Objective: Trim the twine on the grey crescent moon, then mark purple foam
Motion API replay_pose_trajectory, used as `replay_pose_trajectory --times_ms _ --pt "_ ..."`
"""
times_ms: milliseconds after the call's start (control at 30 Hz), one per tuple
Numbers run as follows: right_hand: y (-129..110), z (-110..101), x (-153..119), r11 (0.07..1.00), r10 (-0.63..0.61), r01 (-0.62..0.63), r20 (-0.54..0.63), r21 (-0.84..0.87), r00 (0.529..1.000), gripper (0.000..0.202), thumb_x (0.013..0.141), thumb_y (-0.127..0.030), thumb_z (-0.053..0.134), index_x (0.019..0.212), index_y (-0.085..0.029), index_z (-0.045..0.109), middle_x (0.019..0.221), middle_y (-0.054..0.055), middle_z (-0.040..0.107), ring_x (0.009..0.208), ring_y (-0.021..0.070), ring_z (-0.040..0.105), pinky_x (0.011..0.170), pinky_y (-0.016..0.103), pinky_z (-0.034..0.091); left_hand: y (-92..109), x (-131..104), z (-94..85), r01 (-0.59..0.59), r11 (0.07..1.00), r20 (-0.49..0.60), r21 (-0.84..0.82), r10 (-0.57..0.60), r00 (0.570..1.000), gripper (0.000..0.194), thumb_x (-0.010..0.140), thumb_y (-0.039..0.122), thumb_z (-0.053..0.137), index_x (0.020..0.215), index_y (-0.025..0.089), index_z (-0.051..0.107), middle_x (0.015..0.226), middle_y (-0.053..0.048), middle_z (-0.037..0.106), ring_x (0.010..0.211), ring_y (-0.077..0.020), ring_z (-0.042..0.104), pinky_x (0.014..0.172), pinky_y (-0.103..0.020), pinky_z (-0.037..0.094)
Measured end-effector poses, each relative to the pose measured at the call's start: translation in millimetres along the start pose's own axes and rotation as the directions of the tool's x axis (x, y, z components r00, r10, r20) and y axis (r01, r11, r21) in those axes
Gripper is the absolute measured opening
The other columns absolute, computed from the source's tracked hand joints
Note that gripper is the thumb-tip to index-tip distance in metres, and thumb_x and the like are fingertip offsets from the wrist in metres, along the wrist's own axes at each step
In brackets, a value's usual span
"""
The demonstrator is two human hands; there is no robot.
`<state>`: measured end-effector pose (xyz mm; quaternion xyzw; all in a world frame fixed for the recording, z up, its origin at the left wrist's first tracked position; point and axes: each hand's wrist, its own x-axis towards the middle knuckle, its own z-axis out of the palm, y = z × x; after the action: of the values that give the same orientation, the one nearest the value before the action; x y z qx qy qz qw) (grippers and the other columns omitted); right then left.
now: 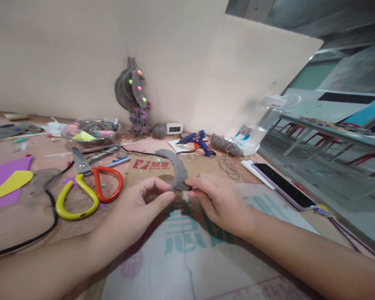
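A grey crescent wrapped in yarn (177, 164) stands over the cardboard sheet (140, 178), its tip curving up and to the left. My left hand (151, 200) pinches its lower end between thumb and fingers. From the other side my right hand (220, 200) grips the same lower end, thumb below and forefinger above. What lies between the fingertips is partly hidden. Beyond the crescent lies a blue glue gun (198, 141), and a loose skein of grey yarn (226, 144) sits to its right.
Scissors (86, 183) with yellow and red handles lie left, near a cutter knife (103, 155) and black cable (51, 200). A phone (281, 185) lies right, below a clear water bottle (253, 125). Behind are a bowl (92, 139), a small clock (174, 128) and hanging pompom crescents (131, 91).
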<state>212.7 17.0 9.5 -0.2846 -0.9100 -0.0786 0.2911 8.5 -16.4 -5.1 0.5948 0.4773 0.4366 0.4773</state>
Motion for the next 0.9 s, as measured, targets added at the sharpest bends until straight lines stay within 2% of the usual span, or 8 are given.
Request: replay_pose_trajectory --times_ms 100,267,633,900 --pt "-0.6 0.6 -1.1 1.0 0.016 -0.016 -0.008 0.023 1.0 0.019 0.095 -0.023 0.043 0.099 -0.014 0.059 0.077 0.004 0.064 0.064 0.0139 0.056 0.057 0.024 0.038 -0.2 0.0 0.1 0.01 1.0 0.003 -0.018 -0.01 1.0 0.012 0.081 0.032 0.061 0.079 0.02 0.059 0.074 0.004 0.06 0.071 -0.0113 0.056 0.065 -0.021 0.044" --pt "-0.4 0.6 -4.4 0.992 0.087 -0.088 0.014 0.087 0.996 0.02 0.094 -0.025 0.044 0.106 -0.015 0.056 0.085 0.006 0.066 0.074 0.0156 0.06 0.066 0.026 0.044 0.1 -0.9 -0.2 0.008 1.0 0.02 -0.03 -0.008 1.0 0.013 0.083 0.034 0.06 0.082 0.022 0.059 0.078 0.004 0.062 0.074 -0.0125 0.058 0.068 -0.023 0.044" --pt "-0.6 0.1 -3.4 0.999 0.0 0.0 0.013 0.032 1.0 0.019 0.095 -0.024 0.041 0.103 -0.014 0.055 0.078 0.005 0.062 0.068 0.0146 0.056 0.06 0.025 0.04 4.1 -1.9 0.8 -0.021 1.0 0.001 0.0 0.021 1.0 0.012 0.081 0.033 0.061 0.079 0.021 0.06 0.075 0.004 0.063 0.072 -0.0131 0.06 0.067 -0.022 0.044" --pt "-0.1 -0.4 -0.4 1.0 -0.012 0.012 0.023 -0.001 1.0 0.018 0.095 -0.024 0.042 0.099 -0.015 0.057 0.074 0.003 0.06 0.063 0.014 0.053 0.057 0.025 0.037 6.3 -2.3 1.4 -0.001 1.0 -0.009 0.019 0.001 1.0 0.012 0.081 0.031 0.061 0.077 0.02 0.06 0.074 0.004 0.063 0.071 -0.0129 0.059 0.065 -0.022 0.044"
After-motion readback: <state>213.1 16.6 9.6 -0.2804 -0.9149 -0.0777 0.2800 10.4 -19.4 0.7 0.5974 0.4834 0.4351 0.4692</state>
